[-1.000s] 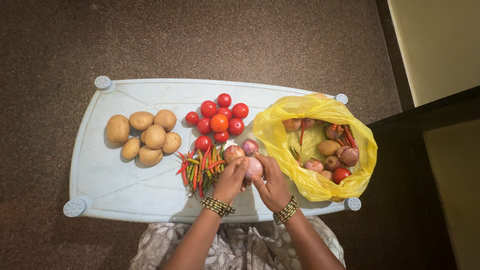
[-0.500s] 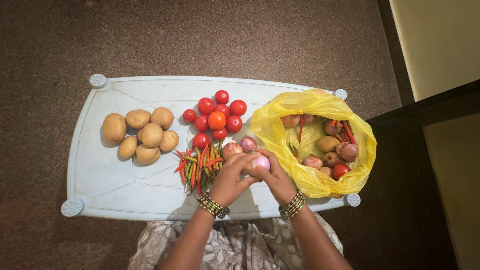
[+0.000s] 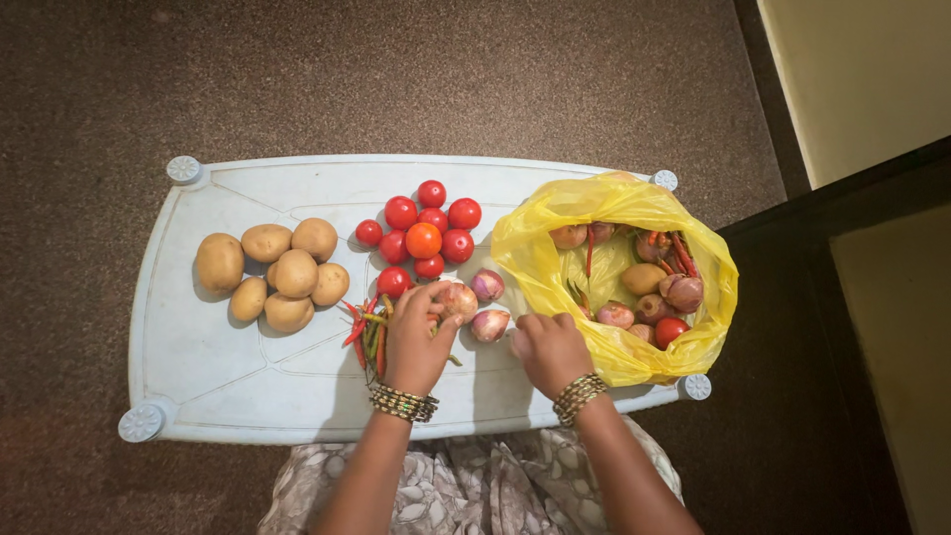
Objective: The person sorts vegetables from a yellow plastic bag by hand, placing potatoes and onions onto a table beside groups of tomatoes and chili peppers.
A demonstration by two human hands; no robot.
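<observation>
Head view, left hand: my left hand (image 3: 416,342) lies palm down over the chillies (image 3: 369,332) near the front edge of the table (image 3: 213,367), fingers curled loosely, fingertips touching one onion (image 3: 458,299); I cannot tell whether it truly grips it.
Head view, right hand: my right hand (image 3: 551,349) rests half-closed and empty just beside the yellow bag (image 3: 535,263), near the front right corner.
Head view, onions: three pink onions sit loose at the table's middle; the nearest one (image 3: 489,324) lies free between my hands, another (image 3: 486,285) just behind it.
Head view, roll risk: I judge the free onion could roll toward the front edge if either hand nudges it, since nothing blocks it.
Head view, chilli risk: my left palm covers the chillies, so dragging it could scatter or crush them.
Head view, bag risk: the bag sits by the right edge, full of onions, potatoes and a tomato; a tug on its rim could tip it off.
Head view, neighbours: tomatoes (image 3: 424,233) and potatoes (image 3: 279,269) lie well apart toward the back and left; I judge them safe.
</observation>
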